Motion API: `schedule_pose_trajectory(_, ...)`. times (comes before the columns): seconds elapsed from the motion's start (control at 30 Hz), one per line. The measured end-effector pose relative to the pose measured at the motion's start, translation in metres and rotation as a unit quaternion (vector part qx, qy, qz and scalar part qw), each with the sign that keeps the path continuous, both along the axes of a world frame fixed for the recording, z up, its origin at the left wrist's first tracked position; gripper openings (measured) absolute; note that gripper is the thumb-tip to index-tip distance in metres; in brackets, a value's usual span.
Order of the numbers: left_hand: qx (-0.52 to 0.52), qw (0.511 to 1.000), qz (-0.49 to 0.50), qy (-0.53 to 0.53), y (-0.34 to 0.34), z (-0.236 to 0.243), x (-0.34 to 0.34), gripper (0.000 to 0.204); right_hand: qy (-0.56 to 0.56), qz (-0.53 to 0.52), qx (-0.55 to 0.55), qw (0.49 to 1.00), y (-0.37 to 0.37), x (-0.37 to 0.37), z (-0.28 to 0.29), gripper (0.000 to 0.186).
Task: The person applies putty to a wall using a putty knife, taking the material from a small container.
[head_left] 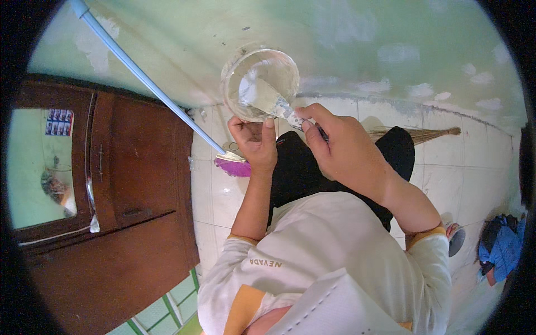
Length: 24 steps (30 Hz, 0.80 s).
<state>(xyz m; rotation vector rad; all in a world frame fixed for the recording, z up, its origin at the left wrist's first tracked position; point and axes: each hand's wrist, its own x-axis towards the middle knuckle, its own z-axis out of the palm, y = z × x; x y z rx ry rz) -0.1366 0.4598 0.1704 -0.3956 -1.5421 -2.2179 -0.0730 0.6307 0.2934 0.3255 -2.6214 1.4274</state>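
- Left of the round, cloudy white plastic tub, a slim light-blue pole slants down to a magenta broom head, crossing in front of a dark brown wooden cabinet.
- Right of the tub, a tan straw broom lies on white floor tiles, partly hidden by a black-clad knee; farther right and nearer the wearer sits a heap of blue cloth.
- Beyond the tub rises a pale green wall with white patches.
- The flat, paste-smeared putty knife has its blade inside the tub, over white paste; its long axis runs diagonally, blade toward the tub's far left, handle toward its near right.
- The right hand grasps that handle, covering much of it.
- The left hand has its thumb at the tub's near rim and probably grips it, though the fingertips are partly hidden.
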Motion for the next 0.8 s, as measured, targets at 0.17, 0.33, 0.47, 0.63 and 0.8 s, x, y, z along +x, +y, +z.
schedule_pose_trajectory(0.17,-0.038,0.999,0.001,0.014,0.007,0.005,0.0,0.043,-0.021,-0.011,-0.053,0.998,0.0,0.003,0.001,0.022)
schedule_pose_trajectory(0.33,-0.006,1.0,-0.018,0.002,0.015,0.01,0.002,0.046,-0.027,-0.02,-0.11,0.993,0.003,0.004,0.001,0.022)
schedule_pose_trajectory(0.47,0.023,1.0,-0.017,-0.001,0.022,0.012,0.002,0.046,0.023,-0.043,-0.049,0.998,0.008,0.003,0.001,0.021)
schedule_pose_trajectory(0.63,0.041,0.999,-0.024,0.002,0.029,0.012,0.0,0.046,0.064,-0.056,0.019,0.996,0.006,0.002,-0.002,0.02)
schedule_pose_trajectory(0.8,0.028,0.999,-0.024,-0.008,0.027,0.008,0.001,0.045,0.042,-0.04,-0.026,0.998,0.002,0.0,-0.002,0.02)
